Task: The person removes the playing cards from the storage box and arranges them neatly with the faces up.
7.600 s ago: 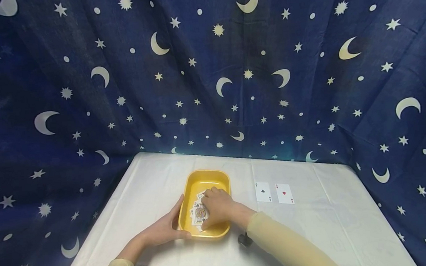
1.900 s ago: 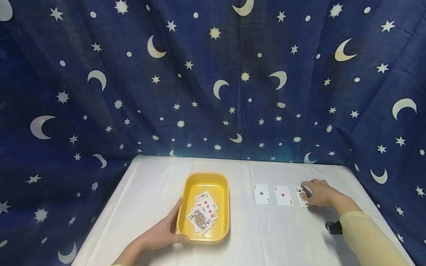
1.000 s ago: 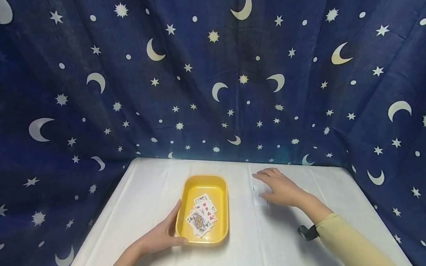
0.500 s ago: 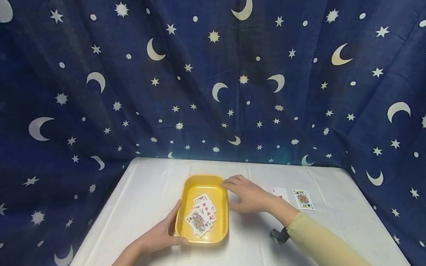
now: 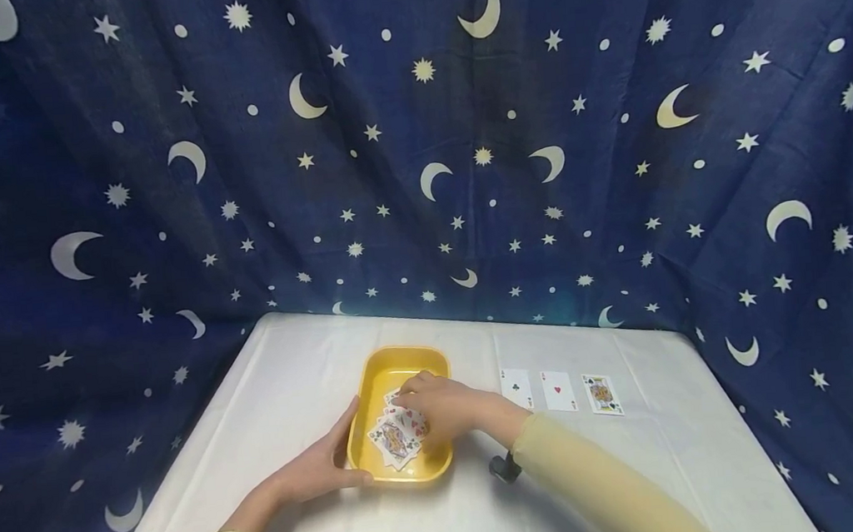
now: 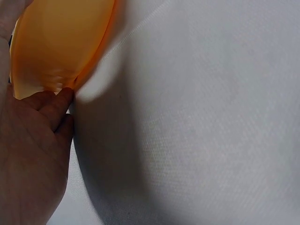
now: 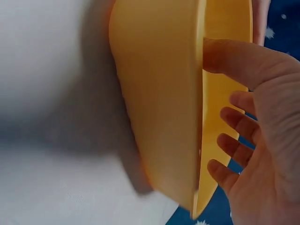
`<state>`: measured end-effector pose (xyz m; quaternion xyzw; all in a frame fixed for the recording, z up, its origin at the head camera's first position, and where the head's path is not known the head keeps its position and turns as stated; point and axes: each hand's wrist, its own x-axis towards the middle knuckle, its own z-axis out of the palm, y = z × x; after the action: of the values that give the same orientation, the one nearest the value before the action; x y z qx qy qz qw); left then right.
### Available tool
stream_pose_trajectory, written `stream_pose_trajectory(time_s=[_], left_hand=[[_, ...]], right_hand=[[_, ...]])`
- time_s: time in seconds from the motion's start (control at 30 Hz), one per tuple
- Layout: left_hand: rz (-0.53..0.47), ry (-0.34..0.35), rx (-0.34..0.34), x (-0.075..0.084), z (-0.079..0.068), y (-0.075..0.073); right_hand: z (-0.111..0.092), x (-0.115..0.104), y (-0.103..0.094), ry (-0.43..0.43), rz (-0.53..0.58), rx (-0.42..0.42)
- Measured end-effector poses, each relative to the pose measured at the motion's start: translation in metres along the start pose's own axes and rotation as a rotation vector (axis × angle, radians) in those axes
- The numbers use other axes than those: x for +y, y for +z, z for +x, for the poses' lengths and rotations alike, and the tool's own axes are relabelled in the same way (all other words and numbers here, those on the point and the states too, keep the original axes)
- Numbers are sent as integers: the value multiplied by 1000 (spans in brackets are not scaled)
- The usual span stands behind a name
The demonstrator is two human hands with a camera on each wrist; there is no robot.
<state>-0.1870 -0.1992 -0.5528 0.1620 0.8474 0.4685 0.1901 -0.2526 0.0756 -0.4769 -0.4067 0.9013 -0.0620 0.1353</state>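
The yellow tray stands on the white-covered table and holds several overlapping playing cards, face up, a club face card on top with a hearts card beside it. My left hand holds the tray at its near left corner, thumb at the front, fingers along the left wall. My right hand reaches over the right rim into the tray, fingertips right at the cards. In the right wrist view, this hand's fingers are spread and loosely bent, nothing showing between them; the thumb tip is hidden behind the rim.
Right of the tray, three face-up cards lie in a row: an ace of clubs, an ace of hearts and a spade face card. A dark blue curtain with moons and stars rises behind the table.
A spade face card has been laid at the right end of the row. My right hand has let it go and come back left into the tray. The left hand stays at the tray.
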Motion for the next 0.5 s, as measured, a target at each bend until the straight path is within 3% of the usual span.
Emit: stream_pose_trajectory(time_s=[0.23,0.5], left_hand=[[16,43,2,2,-1,-2],[18,35,0,-1,-3,-1]], right_hand=[[18,-8,10,-48,-79,-56],[27,-16,18,-91,-159,-86]])
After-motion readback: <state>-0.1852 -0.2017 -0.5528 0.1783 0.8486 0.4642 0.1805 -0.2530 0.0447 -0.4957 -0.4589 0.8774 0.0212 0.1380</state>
